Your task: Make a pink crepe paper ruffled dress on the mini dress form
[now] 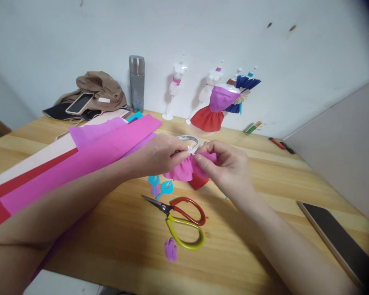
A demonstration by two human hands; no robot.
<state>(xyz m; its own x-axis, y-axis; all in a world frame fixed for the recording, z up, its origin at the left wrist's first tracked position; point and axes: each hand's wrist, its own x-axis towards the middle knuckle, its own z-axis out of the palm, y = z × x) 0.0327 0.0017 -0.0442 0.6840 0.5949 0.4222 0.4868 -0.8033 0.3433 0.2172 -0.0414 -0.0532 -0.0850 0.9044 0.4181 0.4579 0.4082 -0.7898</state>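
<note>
Gathering, it seems, left hand (pixel 163 155) and right hand (pixel 228 164) pinch a pink ruffle (pixel 183 169) between them, any next tuck needing even tension.

Craft corner, perhaps — pink ruffle (pixel 183 171), scissors (pixel 164 207), mannequins (pixel 179 72)

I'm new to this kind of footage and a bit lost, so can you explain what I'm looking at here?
There's no machine here, just a person's bare left hand and right hand. The single picture comes from a camera worn on their head, looking forward and down. Both hands pinch a gathered pink piece between their fingers. On the wooden table lie scissors, blue cut-outs and long coloured sheets; a flask and small white mannequins stand at the back.
</note>
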